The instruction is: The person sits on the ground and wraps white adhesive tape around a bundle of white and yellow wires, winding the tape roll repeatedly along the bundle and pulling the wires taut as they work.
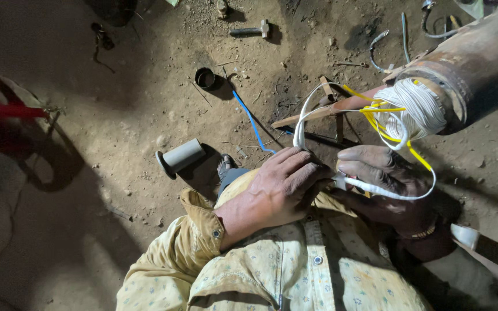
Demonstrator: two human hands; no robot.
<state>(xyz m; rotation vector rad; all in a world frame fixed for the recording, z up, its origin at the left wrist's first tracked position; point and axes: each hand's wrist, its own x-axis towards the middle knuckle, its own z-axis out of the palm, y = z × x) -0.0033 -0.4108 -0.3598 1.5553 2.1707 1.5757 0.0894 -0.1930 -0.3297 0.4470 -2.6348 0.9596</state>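
Note:
My left hand lies knuckles up over my lap, its fingers closed near the end of a flat white tape. Beside it, my right hand is shut on that same tape, which loops up to a white coil of winding at the end of a rusty cylindrical housing. Yellow strips run through the coil and down past my right hand. A second white loop arcs above my left hand. What lies under the fingers is hidden.
On the dirt floor lie a grey pipe piece with a flange, a small black ring, a hammer, a blue wire, wooden sticks and loose cables. A red object sits at far left.

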